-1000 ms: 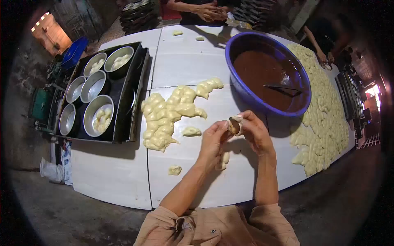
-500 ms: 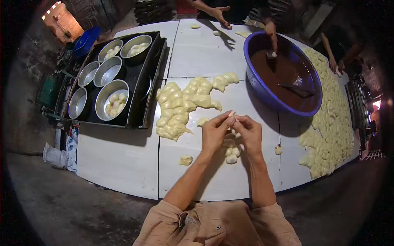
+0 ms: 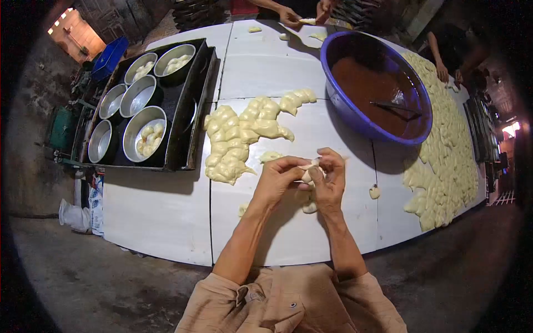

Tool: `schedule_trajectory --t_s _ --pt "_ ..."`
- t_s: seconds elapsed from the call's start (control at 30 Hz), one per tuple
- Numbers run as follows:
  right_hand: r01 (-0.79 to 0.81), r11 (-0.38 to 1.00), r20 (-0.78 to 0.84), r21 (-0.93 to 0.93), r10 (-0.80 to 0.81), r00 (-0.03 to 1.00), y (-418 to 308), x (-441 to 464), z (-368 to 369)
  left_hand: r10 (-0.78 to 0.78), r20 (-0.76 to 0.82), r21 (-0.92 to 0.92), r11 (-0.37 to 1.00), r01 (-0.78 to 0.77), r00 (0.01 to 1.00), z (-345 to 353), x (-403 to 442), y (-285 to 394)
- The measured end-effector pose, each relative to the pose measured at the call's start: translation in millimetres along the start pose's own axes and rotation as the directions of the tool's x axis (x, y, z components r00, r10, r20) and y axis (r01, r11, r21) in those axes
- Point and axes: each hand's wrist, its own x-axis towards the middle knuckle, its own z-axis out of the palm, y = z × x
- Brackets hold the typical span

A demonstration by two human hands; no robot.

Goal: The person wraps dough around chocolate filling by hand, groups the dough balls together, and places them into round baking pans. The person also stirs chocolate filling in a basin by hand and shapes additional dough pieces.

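A small pale piece of dough (image 3: 308,173) is pinched between the fingertips of my left hand (image 3: 276,180) and my right hand (image 3: 330,186), above the white table. Under and behind my hands lie a few more dough pieces (image 3: 310,207), partly hidden. Just beyond my left hand is a flat dough piece (image 3: 270,157). A joined mass of pale dough lumps (image 3: 230,141) lies to the left. On the right, a small dough ball with a dark spot (image 3: 375,192) sits alone.
The purple basin (image 3: 355,125) of brown filling holds a dark flat tool (image 3: 395,107). At left, a black tray (image 3: 180,119) carries round tins (image 3: 133,145), some with dough balls. Dough (image 3: 444,161) covers the right side. Co-workers' hands (image 3: 290,16) handle dough at the far edge.
At first my fingers held an open dough piece with brown filling showing; now it is gathered closed. A co-worker's hand that dipped into the basin has withdrawn. The view has shifted.
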Motion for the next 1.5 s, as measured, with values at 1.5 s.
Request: schedule_trajectory --t_s 1.5 --pt "0.141 0.616 0.242 -0.775 0.083 0.967 -0.7 -90.5 -50.1 0.129 -0.098 0.755 0.656 -0.011 0.987 -9.1 -38.3 -65.8"
